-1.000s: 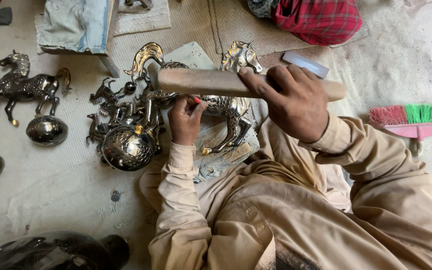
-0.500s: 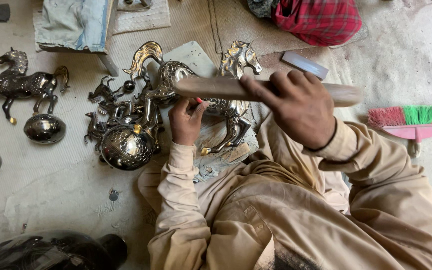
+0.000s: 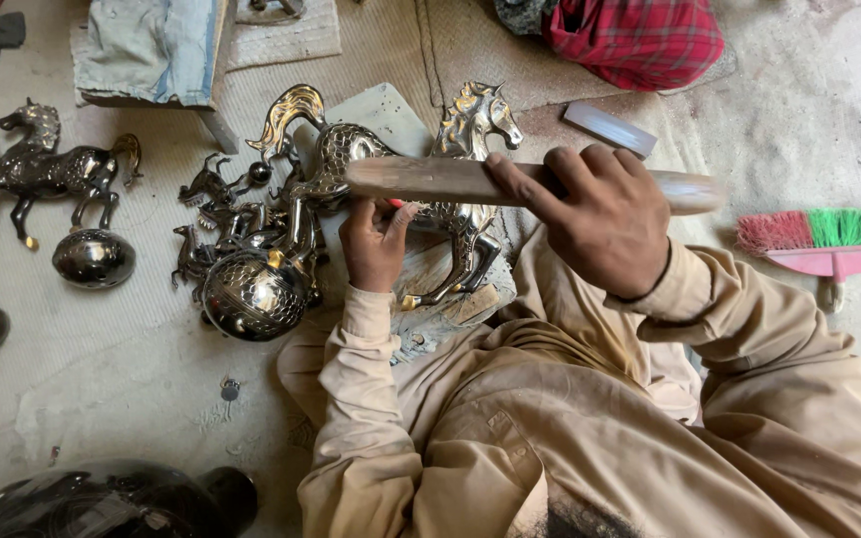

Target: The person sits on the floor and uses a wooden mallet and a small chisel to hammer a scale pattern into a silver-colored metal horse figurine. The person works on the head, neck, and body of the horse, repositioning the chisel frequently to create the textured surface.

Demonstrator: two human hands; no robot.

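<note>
A shiny metal horse figure [image 3: 351, 159] lies on a pale slab [image 3: 391, 115] in front of me. My left hand [image 3: 376, 244] presses against its body, fingers pinching a small red-tipped tool. My right hand [image 3: 600, 219] grips a long wooden stick [image 3: 430, 179] and holds it level above the horse, its far end over the horse's back.
A round metal ball [image 3: 251, 294] and small metal figures [image 3: 216, 214] lie left of the horse. Another horse statue [image 3: 47, 169] and a ball [image 3: 94, 257] sit farther left. A pink broom [image 3: 819, 244] lies at right, red plaid cloth [image 3: 640, 35] at top.
My right hand has shifted the wooden stick slightly to the right and down over the horse. The left hand stays on the horse.
</note>
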